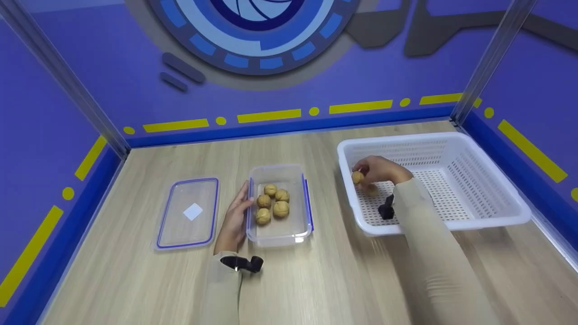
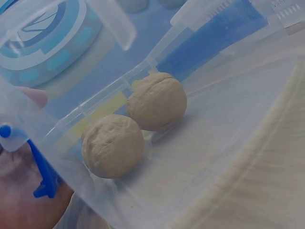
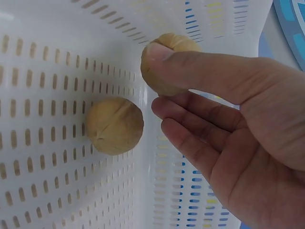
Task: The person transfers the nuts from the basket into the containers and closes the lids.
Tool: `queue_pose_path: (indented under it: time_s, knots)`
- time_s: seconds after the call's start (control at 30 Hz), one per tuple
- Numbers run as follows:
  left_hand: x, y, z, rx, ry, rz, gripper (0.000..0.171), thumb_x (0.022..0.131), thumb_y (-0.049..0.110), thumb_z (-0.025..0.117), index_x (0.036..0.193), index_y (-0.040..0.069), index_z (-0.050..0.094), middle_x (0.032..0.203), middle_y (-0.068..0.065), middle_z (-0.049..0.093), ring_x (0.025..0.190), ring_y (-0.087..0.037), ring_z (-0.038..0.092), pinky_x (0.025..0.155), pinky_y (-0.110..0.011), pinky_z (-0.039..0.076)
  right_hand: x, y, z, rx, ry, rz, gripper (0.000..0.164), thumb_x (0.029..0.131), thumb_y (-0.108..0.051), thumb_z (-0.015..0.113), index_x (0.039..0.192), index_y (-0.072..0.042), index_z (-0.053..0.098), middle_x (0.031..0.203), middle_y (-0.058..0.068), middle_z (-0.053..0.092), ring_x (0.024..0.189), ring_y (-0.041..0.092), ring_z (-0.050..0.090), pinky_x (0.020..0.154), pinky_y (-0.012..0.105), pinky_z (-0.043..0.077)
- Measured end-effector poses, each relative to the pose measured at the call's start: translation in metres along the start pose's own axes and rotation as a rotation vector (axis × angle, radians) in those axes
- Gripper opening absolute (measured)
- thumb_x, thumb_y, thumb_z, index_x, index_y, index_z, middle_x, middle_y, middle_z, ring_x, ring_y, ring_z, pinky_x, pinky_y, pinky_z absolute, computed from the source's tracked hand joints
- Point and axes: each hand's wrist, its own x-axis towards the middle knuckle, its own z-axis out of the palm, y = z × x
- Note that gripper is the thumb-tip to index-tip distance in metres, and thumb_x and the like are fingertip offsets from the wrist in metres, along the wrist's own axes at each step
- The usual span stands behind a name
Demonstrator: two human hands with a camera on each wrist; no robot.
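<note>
In the head view my right hand [image 1: 377, 169] is inside the white basket near its left wall. It pinches a walnut [image 3: 167, 62] between thumb and fingers. Another walnut [image 3: 114, 125] lies on the basket's slotted floor, just below that hand. My left hand [image 1: 235, 221] rests along the left side of a clear plastic container [image 1: 289, 234], its fingers fairly straight against the wall and the thumb at the rim. Several walnuts [image 1: 281, 208] sit together inside the container, two of them large in the left wrist view.
The white perforated basket [image 1: 492, 221] stands on the right of the wooden table [image 1: 311, 289]. A clear lid [image 1: 187, 230] with a blue seal and a white diamond label lies left of the container. Blue printed panels [image 1: 280, 99] wall the table at the back and sides.
</note>
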Motion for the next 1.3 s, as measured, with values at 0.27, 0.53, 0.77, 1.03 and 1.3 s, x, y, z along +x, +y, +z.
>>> queue_pose_path:
  time_s: [0.27, 0.53, 0.77, 1.03, 1.3]
  knots:
    - [0.000, 0.000, 0.002, 0.006, 0.014, -0.008, 0.064, 0.096, 0.003, 0.041, 0.154, 0.010, 0.014, 0.163, -0.006, -0.001, 0.150, -0.023, -0.007, 0.123, -0.038, -0.006, -0.002, 0.003, -0.004, 0.000, 0.025, -0.047, 0.050, 0.073, -0.005, 0.077, 0.121, -0.001, 0.063, 0.108, 0.017, 0.065, 0.097, 0.027, 0.057, 0.089, 0.042, 0.048]
    - [0.001, -0.001, 0.002, -0.001, 0.024, -0.011, 0.064, 0.095, 0.002, 0.041, 0.154, 0.010, 0.016, 0.163, -0.006, 0.001, 0.150, -0.023, -0.005, 0.123, -0.037, -0.004, -0.005, 0.001, -0.008, 0.004, 0.038, -0.096, 0.047, 0.073, -0.002, 0.075, 0.119, 0.000, 0.063, 0.105, 0.016, 0.066, 0.096, 0.027, 0.059, 0.088, 0.042, 0.049]
    - [0.001, -0.001, 0.001, -0.017, 0.020, -0.009, 0.065, 0.095, 0.002, 0.041, 0.154, 0.010, 0.016, 0.163, -0.005, 0.001, 0.150, -0.022, -0.006, 0.123, -0.037, -0.005, -0.009, -0.002, -0.013, 0.013, 0.079, -0.112, 0.047, 0.075, -0.003, 0.075, 0.120, 0.000, 0.063, 0.105, 0.016, 0.067, 0.093, 0.025, 0.058, 0.086, 0.039, 0.050]
    - [-0.001, -0.002, -0.001, -0.006, -0.018, 0.034, 0.069, 0.093, 0.009, 0.049, 0.154, 0.011, 0.016, 0.162, -0.010, -0.002, 0.149, -0.028, -0.009, 0.122, -0.041, -0.007, -0.012, -0.008, -0.019, 0.033, 0.159, -0.173, 0.048, 0.075, -0.003, 0.075, 0.121, 0.002, 0.062, 0.104, 0.019, 0.067, 0.092, 0.026, 0.059, 0.082, 0.035, 0.050]
    - [0.001, -0.002, -0.002, -0.004, -0.002, -0.012, 0.066, 0.095, 0.003, 0.041, 0.154, 0.009, 0.014, 0.163, -0.007, 0.000, 0.150, -0.024, -0.007, 0.123, -0.038, -0.005, -0.016, -0.022, -0.024, 0.021, 0.205, -0.203, 0.051, 0.077, -0.004, 0.075, 0.125, 0.003, 0.060, 0.108, 0.020, 0.066, 0.097, 0.029, 0.059, 0.085, 0.041, 0.051]
